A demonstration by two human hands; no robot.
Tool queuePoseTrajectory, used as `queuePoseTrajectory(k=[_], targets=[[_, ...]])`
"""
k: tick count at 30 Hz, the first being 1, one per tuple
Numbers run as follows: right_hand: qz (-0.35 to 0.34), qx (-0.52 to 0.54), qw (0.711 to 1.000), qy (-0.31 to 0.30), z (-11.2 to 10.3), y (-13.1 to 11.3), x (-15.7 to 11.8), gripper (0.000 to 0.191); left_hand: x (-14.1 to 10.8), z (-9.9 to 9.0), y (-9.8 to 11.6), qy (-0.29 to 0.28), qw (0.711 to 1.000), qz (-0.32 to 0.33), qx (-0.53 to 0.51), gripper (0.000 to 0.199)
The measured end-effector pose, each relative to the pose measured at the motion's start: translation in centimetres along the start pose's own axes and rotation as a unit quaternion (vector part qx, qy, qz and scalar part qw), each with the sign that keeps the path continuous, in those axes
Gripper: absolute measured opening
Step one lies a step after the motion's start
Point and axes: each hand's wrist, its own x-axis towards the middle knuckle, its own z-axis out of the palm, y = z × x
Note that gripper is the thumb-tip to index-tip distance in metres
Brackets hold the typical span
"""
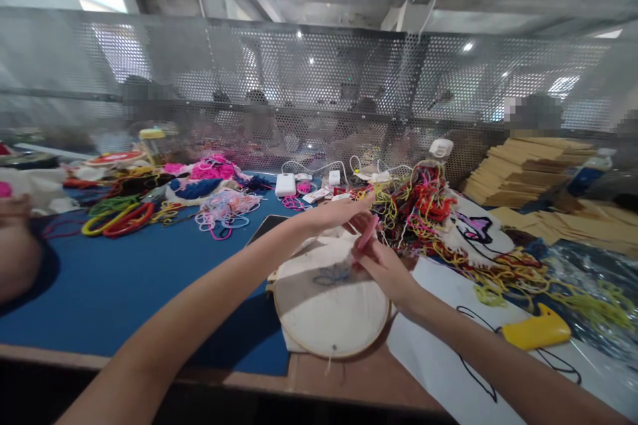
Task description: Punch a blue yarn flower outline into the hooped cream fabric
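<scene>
A round embroidery hoop (331, 319) with white cloth lies at the table's front edge, a blue-grey outline drawn or stitched on its fabric. Over its far right part, my right hand (386, 269) is closed round a slim pink tool (367, 234), which stands tilted upward; its exact kind and its tip are hard to make out. My left hand (343, 212) reaches across from the left, its bent fingers at the tool's upper end. Whatever those fingers pinch is hidden or too small to name.
Tangled yarn (419, 206) is heaped behind my hands. Scissors (130, 219) and more yarn lie left on the blue mat (149, 279). White paper (423, 345) and a yellow-handled tool (538, 329) are at right, near stacked brown envelopes (523, 169). Another person's arm (17, 249) rests far left.
</scene>
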Motion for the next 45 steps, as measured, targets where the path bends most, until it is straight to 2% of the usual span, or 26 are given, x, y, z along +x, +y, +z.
queuePoseTrajectory(k=[3,5,7,10,15,19,25,32,42,45], targets=[[-0.013,-0.009,1.000,-0.001,0.0,-0.2,0.0,0.015,0.3,0.6,0.0,0.013,0.992,0.052,-0.118,0.026],[-0.020,-0.029,0.999,0.005,0.1,-0.3,0.0,0.014,0.5,0.3,-0.3,0.039,0.981,0.080,-0.169,0.017],[-0.024,-0.061,0.998,0.012,0.1,-0.3,-0.1,0.016,0.7,-0.2,-0.5,0.070,0.974,0.091,-0.196,0.018],[-0.027,-0.084,0.996,0.016,0.2,-0.2,0.0,0.020,0.9,-0.8,-0.6,0.117,0.972,0.098,-0.178,0.018],[-0.043,-0.082,0.996,0.011,0.3,-0.4,0.1,0.021,0.9,-1.2,-0.3,0.173,0.970,0.133,-0.112,0.016],[-0.044,-0.052,0.998,0.018,0.2,-0.7,0.3,0.019,0.8,-1.3,0.1,0.203,0.965,0.129,-0.104,0.015],[-0.043,0.032,0.999,0.005,0.3,-0.9,0.4,0.016,0.6,-1.7,0.4,0.232,0.955,0.127,-0.132,0.017],[-0.026,0.061,0.998,-0.008,0.3,-0.8,0.5,0.017,0.8,-2.0,0.0,0.268,0.940,0.142,-0.157,0.014],[-0.036,0.080,0.996,-0.013,0.6,-0.8,0.6,0.019,1.1,-2.1,-0.1,0.304,0.922,0.169,-0.168,0.012],[-0.053,0.034,0.998,0.009,0.4,-0.8,0.6,0.023,1.0,-2.1,0.0,0.305,0.922,0.170,-0.165,0.012]])
